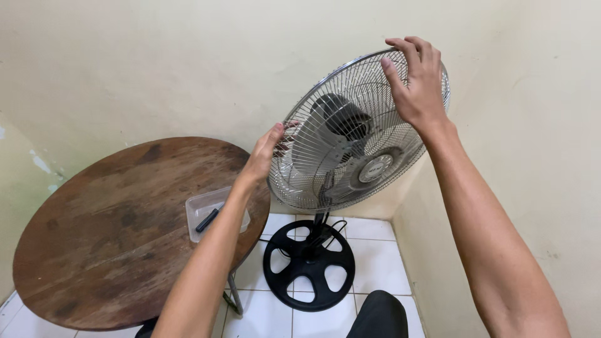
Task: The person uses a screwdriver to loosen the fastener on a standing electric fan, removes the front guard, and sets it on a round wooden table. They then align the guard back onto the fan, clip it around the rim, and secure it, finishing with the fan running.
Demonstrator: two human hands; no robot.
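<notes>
Fan (350, 156) stands on tiled floor in corner, beside table (106, 238). Both hands grip grille (375, 87) rim: left hand (266, 153) at left edge, right hand (416, 81) at top. Judgement: keep grips opposite, pull evenly, don't bend wires; steady stand.

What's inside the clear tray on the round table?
The clear plastic tray on the wooden table holds one dark pen-like tool. The left forearm crosses over the tray's right part, so anything lying there is hidden.
</notes>
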